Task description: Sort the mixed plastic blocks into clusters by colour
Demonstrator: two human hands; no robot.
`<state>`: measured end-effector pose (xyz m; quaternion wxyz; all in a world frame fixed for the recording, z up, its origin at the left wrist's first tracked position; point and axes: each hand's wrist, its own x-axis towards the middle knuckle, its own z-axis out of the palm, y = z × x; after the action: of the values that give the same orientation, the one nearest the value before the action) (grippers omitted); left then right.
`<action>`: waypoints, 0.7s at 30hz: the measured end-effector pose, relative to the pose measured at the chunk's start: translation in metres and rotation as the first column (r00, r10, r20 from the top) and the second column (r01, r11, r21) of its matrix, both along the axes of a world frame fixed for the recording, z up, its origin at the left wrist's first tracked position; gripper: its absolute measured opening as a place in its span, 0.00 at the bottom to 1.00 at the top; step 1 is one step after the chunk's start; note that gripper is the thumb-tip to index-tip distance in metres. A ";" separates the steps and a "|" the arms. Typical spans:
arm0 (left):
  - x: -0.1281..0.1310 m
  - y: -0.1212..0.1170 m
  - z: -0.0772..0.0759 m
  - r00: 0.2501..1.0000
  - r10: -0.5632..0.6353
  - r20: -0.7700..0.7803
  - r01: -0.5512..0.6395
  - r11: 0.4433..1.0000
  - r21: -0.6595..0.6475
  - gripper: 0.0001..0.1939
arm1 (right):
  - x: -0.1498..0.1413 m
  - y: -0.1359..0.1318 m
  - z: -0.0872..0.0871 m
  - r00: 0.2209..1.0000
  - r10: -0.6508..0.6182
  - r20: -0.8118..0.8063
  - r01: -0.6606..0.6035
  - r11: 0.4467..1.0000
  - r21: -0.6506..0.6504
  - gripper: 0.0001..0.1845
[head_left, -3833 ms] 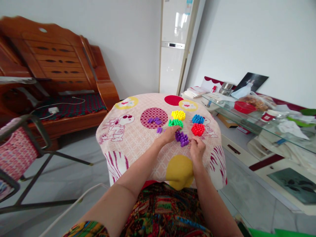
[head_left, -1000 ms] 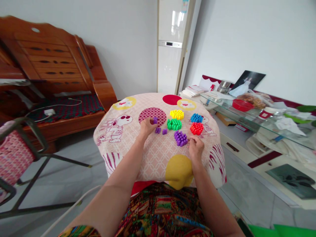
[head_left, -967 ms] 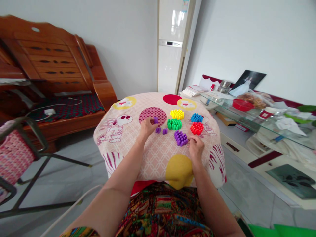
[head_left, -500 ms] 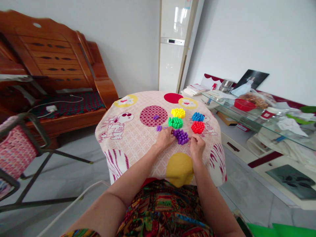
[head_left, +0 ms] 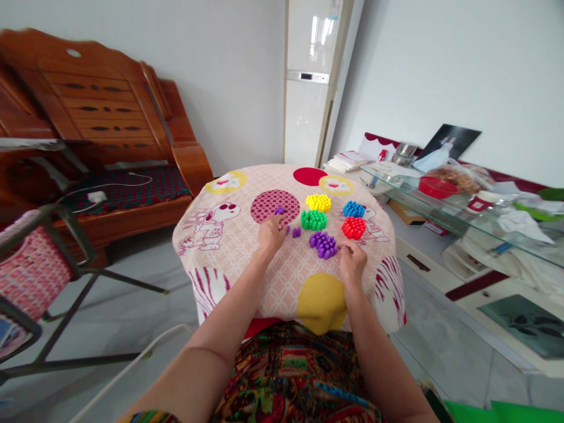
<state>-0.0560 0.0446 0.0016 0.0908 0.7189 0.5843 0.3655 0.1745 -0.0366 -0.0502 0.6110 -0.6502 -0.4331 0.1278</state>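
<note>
A tight cluster of small purple pegs [head_left: 324, 244] stands upright on the cloth-covered round table. My right hand [head_left: 353, 262] is at the cluster's right edge, its fingers curled together at the tips; whether a peg is between them is too small to see. My left hand [head_left: 271, 235] reaches over a few loose purple pegs, its fingers slightly apart and partly covering them. One loose purple piece [head_left: 279, 210] lies just beyond its fingertips, and a small purple pair [head_left: 296, 232] lies to its right.
Behind the purple cluster stand green [head_left: 314, 220], yellow [head_left: 318, 202], red [head_left: 353, 228] and blue [head_left: 353, 209] clusters. A glass-topped cabinet [head_left: 476, 211] with clutter runs along the right. On the left are a wooden bench [head_left: 189, 158] and a metal-framed chair [head_left: 35, 264].
My left hand has left the purple cluster and moved left to the loose purple pegs, uncovering the small pair. My right hand stays at the cluster's edge.
</note>
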 end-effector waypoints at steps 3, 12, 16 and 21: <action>-0.005 0.005 0.000 0.993 0.004 -0.119 -0.022 0.988 -0.153 0.13 | 0.001 0.001 0.000 1.000 -0.002 0.011 0.002 1.000 0.006 0.19; -0.005 -0.006 -0.006 0.994 -0.015 -0.106 0.007 0.997 -0.074 0.14 | 0.000 0.000 0.000 1.000 0.006 0.017 -0.006 1.000 0.015 0.18; -0.011 -0.011 -0.004 1.000 0.003 -0.001 -0.003 0.999 0.034 0.15 | 0.000 0.001 -0.003 1.000 0.005 0.005 -0.005 1.000 0.019 0.17; 0.004 -0.035 0.005 0.973 -0.169 0.157 0.179 0.983 -0.049 0.17 | -0.001 0.000 -0.001 1.000 0.019 0.002 -0.019 0.999 0.032 0.16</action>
<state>-0.0518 0.0097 0.0066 0.1893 0.7340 0.5217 0.3915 0.1739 -0.0362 -0.0517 0.6199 -0.6363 -0.4416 0.1259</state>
